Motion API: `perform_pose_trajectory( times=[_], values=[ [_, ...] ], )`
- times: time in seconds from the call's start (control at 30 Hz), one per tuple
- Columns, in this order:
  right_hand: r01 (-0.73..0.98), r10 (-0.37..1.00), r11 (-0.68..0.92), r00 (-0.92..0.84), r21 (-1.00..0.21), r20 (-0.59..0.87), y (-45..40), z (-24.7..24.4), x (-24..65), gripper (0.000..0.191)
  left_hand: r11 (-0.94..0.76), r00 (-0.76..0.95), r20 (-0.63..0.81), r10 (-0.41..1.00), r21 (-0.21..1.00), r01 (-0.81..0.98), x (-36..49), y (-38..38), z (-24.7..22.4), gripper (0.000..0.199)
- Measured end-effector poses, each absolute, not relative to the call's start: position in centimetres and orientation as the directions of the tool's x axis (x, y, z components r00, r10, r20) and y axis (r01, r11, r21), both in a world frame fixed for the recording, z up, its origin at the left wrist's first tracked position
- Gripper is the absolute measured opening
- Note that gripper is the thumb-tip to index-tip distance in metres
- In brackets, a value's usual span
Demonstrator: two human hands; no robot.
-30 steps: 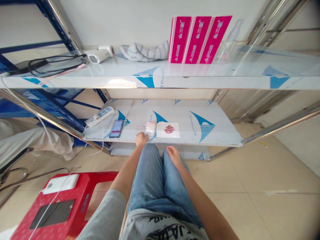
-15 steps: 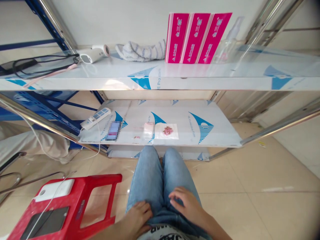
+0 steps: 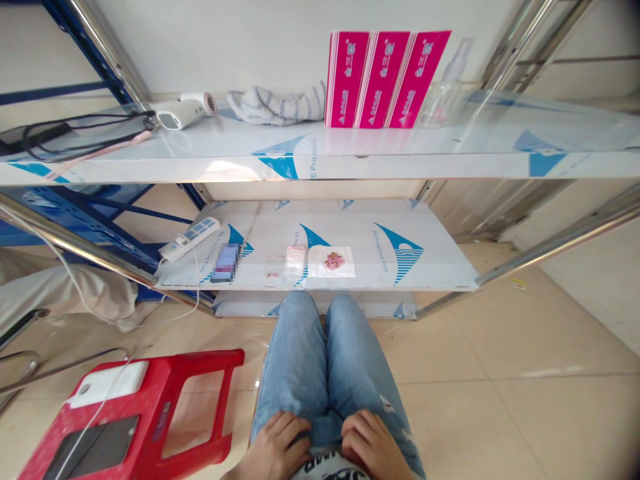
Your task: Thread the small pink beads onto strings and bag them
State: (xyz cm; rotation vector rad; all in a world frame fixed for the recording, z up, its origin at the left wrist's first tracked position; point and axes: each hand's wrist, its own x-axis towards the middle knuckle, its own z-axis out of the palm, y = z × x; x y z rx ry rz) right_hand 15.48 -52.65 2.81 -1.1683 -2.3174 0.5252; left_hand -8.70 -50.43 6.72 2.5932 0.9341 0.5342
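Note:
My left hand lies on my left upper thigh by the waist, its fingers curled against the jeans. Opposite it, my right hand is closed near the hem of the grey printed shirt. Whatever the fingers of either hand may grip is hidden. Beyond my knees, on the lower shelf, lies a white sheet with a cluster of pink beads. Beside it are a clear plastic packet and a few small pink bits. Neither hand touches these.
On the lower shelf are a blurred phone and a power strip. The upper shelf holds a hair dryer, striped towel, pink box and spray bottle. A red stool stands left.
My right hand has drawn back from the thigh toward the waist, its fingers curling in. My left hand has shifted slightly back and toward the middle. The view has moved slightly; the shelf items stay put.

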Motion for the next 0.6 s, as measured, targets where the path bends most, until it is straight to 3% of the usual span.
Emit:
perform_pose_trajectory(
  times=[0.1,0.17,0.23,0.3,0.37,0.43,0.53,0.6],
  values=[
    [0.653,0.961,0.195,-0.278,-0.732,0.009,-50.4,4.5,15.1,0.025,-0.471,0.589,0.042,0.807,0.648,0.599,-7.5,-49.9,6.8,0.016],
    [0.669,0.995,0.029,-0.088,-0.743,-0.040,-47.6,5.0,14.8,0.030,-0.209,0.478,-0.154,0.865,0.754,0.622,-7.1,-48.4,6.6,0.024],
    [0.716,0.997,0.005,-0.059,-0.698,-0.052,-44.6,4.8,14.4,0.033,-0.047,0.386,-0.264,0.884,0.770,0.636,-7.4,-46.2,6.2,0.036],
    [0.764,0.986,0.064,-0.149,-0.642,-0.080,-42.2,3.9,13.9,0.033,0.025,0.256,-0.265,0.930,0.738,0.674,-8.4,-43.8,5.3,0.036],
    [0.810,0.968,0.133,-0.230,-0.572,-0.101,-40.9,2.8,13.2,0.029,0.038,0.199,-0.286,0.937,0.650,0.759,-9.5,-42.1,4.4,0.035],
    [0.848,0.950,0.180,-0.281,-0.498,-0.134,-40.8,1.9,12.6,0.027,-0.055,0.253,-0.259,0.932,0.590,0.806,-10.4,-41.0,3.9,0.035],
    [0.862,0.954,0.221,-0.289,-0.456,-0.085,-41.8,1.5,12.4,0.026,-0.294,0.381,-0.051,0.923,0.544,0.786,-10.5,-39.1,4.2,0.030],
    [0.857,0.957,0.243,-0.287,-0.454,-0.031,-42.4,1.7,12.5,0.023,-0.289,0.325,0.038,0.945,0.565,0.773,-10.2,-36.3,4.6,0.030]
  ],
)
